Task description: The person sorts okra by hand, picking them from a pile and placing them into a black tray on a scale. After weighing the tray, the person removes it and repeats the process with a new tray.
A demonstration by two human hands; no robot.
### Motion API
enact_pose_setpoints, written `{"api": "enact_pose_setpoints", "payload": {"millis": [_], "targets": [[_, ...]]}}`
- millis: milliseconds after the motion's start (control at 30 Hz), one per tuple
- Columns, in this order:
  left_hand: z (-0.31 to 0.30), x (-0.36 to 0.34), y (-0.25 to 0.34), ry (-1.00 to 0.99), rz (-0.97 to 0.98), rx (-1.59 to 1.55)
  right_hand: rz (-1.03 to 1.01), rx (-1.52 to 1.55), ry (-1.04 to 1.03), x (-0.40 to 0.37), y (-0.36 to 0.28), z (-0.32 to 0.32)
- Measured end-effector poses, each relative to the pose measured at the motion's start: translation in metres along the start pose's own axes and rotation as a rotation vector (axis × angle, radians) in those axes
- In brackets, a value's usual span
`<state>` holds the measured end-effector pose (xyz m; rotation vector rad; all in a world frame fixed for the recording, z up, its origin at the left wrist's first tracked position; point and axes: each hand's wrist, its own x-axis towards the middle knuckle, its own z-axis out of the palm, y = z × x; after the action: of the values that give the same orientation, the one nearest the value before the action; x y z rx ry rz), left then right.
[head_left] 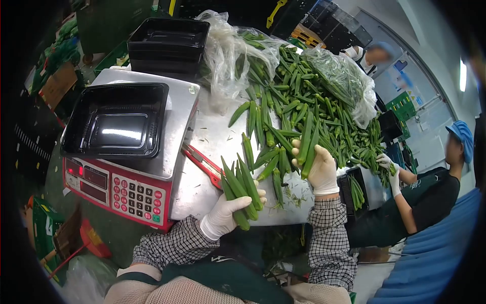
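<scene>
Several okra pods [236, 185] are gripped in my left hand [227, 213], which wears a white glove, above the table's front edge. My right hand [322, 171], gloved too, holds a couple of okra pods [307, 144] pointing away from me. Beyond it a large heap of okra [298, 96] spreads over the metal table [202, 137]. To the left, an empty black tray [116, 120] rests on the plate of a red scale [119, 190]. A red tool [204, 164] lies between the scale and my left hand.
Stacked black trays [168, 45] stand behind the scale. Clear plastic bags [225, 61] lie at the back and on the heap. At the right a co-worker [420, 187] in a blue cap handles okra near another black tray [349, 192]. Another person [372, 55] stands farther back.
</scene>
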<state>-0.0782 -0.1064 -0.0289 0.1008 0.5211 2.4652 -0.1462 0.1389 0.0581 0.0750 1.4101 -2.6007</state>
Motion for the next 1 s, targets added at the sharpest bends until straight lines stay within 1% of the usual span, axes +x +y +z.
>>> {"api": "enact_pose_setpoints", "payload": {"millis": [100, 233, 333, 467, 600, 667, 733, 767, 833, 867, 933, 967, 1000], "targets": [[0.000, 0.000, 0.000, -0.011, 0.004, 0.019, 0.029, 0.025, -0.036, -0.015, 0.009, 0.008], [0.001, 0.001, -0.001, -0.022, 0.005, 0.037, 0.043, 0.043, 0.007, -0.027, 0.023, 0.012], [0.001, 0.002, 0.000, -0.027, 0.013, 0.032, -0.044, -0.230, 0.098, -0.032, 0.030, 0.014], [0.001, 0.001, -0.001, -0.017, 0.018, 0.051, -0.090, -0.342, 0.200, -0.037, 0.030, 0.015], [0.001, 0.000, -0.004, -0.082, 0.073, 0.103, -0.099, -0.579, 0.109, -0.057, 0.038, 0.072], [0.008, -0.002, -0.002, -0.124, 0.135, 0.168, 0.013, -0.706, 0.099, -0.066, 0.054, 0.096], [0.005, -0.003, -0.006, -0.105, 0.176, 0.177, -0.605, -1.320, -0.090, -0.055, 0.087, 0.089], [0.003, -0.004, -0.007, -0.095, 0.199, 0.183, -0.609, -1.356, -0.129, -0.054, 0.091, 0.088], [0.004, -0.004, -0.003, -0.040, 0.176, 0.097, -0.614, -1.423, -0.218, -0.051, 0.094, 0.089], [0.005, -0.005, -0.002, -0.011, 0.163, 0.051, -0.575, -1.316, -0.186, -0.048, 0.092, 0.088], [0.002, -0.004, -0.001, -0.031, 0.137, -0.009, -0.487, -1.106, -0.118, -0.042, 0.081, 0.081], [0.001, -0.004, 0.000, -0.036, 0.124, -0.019, -0.475, -1.084, 0.012, -0.034, 0.077, 0.078], [0.001, -0.003, 0.000, -0.044, 0.111, -0.026, -0.421, -1.246, 0.128, -0.027, 0.071, 0.074]]}}
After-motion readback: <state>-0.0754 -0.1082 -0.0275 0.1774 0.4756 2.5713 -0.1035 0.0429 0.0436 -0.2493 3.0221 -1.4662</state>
